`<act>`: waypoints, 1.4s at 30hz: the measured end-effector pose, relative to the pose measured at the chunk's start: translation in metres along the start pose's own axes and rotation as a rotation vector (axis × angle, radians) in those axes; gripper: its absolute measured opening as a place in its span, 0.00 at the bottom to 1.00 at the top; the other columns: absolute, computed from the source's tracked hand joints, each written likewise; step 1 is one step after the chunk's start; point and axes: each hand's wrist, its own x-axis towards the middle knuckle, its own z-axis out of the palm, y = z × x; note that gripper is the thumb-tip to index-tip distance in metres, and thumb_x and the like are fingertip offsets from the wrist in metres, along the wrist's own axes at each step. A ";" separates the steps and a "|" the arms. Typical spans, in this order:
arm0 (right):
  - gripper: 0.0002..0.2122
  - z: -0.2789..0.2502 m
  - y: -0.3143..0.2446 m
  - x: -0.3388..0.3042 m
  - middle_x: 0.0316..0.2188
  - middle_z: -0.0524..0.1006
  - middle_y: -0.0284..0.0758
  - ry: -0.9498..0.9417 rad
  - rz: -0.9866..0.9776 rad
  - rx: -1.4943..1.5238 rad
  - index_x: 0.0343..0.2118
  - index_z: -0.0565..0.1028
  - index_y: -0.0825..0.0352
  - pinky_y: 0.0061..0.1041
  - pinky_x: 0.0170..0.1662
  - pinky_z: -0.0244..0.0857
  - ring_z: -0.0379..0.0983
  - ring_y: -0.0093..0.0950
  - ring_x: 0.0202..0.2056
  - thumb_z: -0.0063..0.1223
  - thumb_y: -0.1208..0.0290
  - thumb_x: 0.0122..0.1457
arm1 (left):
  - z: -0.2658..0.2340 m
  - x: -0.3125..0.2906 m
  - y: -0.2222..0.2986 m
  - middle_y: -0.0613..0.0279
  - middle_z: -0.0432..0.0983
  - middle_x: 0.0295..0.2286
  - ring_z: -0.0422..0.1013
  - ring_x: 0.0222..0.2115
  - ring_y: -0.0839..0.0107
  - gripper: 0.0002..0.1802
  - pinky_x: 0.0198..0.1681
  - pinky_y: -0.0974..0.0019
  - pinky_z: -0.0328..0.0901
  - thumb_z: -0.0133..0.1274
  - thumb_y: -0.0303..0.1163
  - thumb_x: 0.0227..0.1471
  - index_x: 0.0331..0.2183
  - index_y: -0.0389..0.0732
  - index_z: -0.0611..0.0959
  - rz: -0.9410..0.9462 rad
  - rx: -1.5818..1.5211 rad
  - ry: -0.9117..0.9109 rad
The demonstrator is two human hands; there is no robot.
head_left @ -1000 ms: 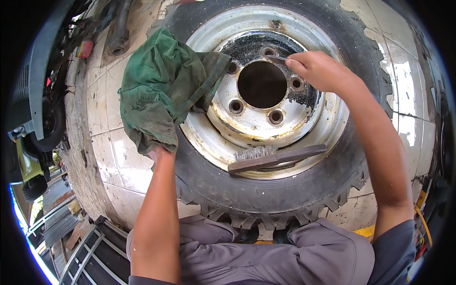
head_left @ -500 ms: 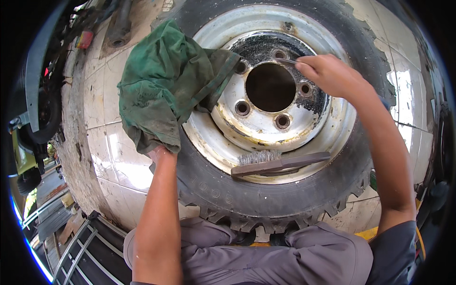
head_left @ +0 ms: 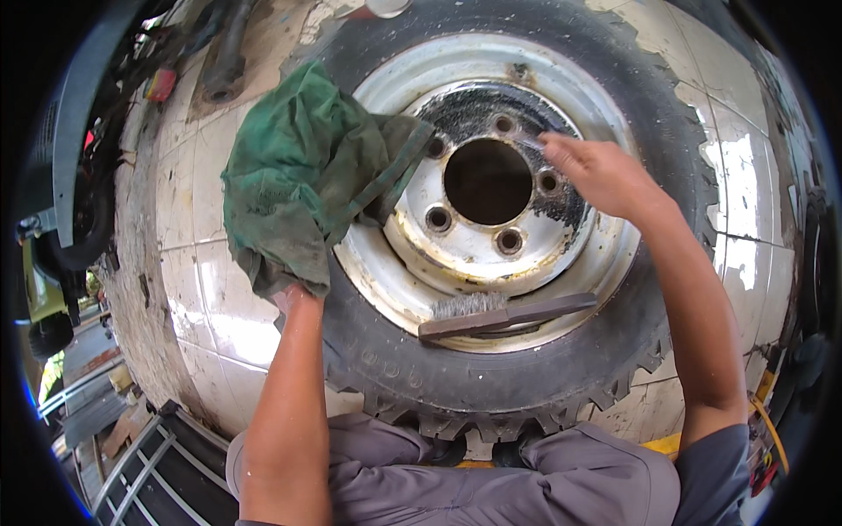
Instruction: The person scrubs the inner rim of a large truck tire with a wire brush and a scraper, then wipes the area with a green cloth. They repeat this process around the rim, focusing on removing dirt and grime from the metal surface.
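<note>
A large tyre [head_left: 491, 386] lies flat before me, with a white metal wheel rim [head_left: 491, 267] in it. Patchy black paint [head_left: 465, 103] covers the upper and right parts of the rim's hub face, around several bolt holes. My right hand [head_left: 601, 175] is closed in a pinch at the hub's upper right, on a thin metal scraper-like strip [head_left: 530, 140], blurred by motion. A green, grime-stained cloth [head_left: 298, 175] drapes over my left hand [head_left: 289, 298], its fingers hidden inside, and one cloth edge reaches the hub's left side. A wire brush [head_left: 509, 316] rests bristles up across the rim's near edge.
White floor tiles [head_left: 184, 202] surround the tyre. A metal pipe [head_left: 226, 66] and a small red-and-yellow object [head_left: 160, 85] lie at the far left. A round light-coloured lid-like object [head_left: 388, 7] is at the top edge. Metal bars [head_left: 145, 465] stand at the near left.
The wheel, brush and cloth sit slightly lower and further left in the picture. My right hand has shifted a little with the strip, which is now blurred. Both holds look the same.
</note>
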 end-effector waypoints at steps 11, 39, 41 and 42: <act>0.15 0.000 0.007 0.015 0.34 0.81 0.43 0.143 -0.100 -0.261 0.47 0.74 0.59 0.44 0.41 0.70 0.77 0.45 0.39 0.54 0.58 0.61 | -0.007 -0.018 0.021 0.59 0.59 0.62 0.56 0.62 0.57 0.28 0.66 0.51 0.51 0.38 0.48 0.64 0.61 0.47 0.65 0.104 -0.127 0.095; 0.13 0.013 -0.006 0.018 0.33 0.80 0.41 0.188 -0.142 -0.367 0.47 0.71 0.56 0.44 0.39 0.70 0.77 0.44 0.37 0.51 0.59 0.62 | 0.003 -0.013 -0.009 0.61 0.59 0.61 0.58 0.60 0.63 0.32 0.63 0.60 0.55 0.43 0.47 0.63 0.63 0.44 0.61 0.322 3.014 0.880; 0.13 0.014 -0.005 0.010 0.33 0.81 0.40 0.192 -0.111 -0.354 0.47 0.72 0.55 0.44 0.39 0.70 0.77 0.44 0.37 0.51 0.58 0.62 | 0.000 -0.016 -0.003 0.60 0.56 0.62 0.54 0.61 0.61 0.33 0.64 0.59 0.51 0.43 0.48 0.63 0.64 0.44 0.59 0.420 2.663 0.811; 0.13 0.017 -0.009 0.011 0.33 0.81 0.40 0.194 -0.108 -0.353 0.46 0.72 0.55 0.44 0.39 0.70 0.77 0.44 0.37 0.51 0.58 0.62 | 0.001 -0.021 0.000 0.58 0.54 0.63 0.52 0.63 0.60 0.35 0.66 0.58 0.48 0.43 0.48 0.62 0.64 0.43 0.58 0.419 2.702 0.805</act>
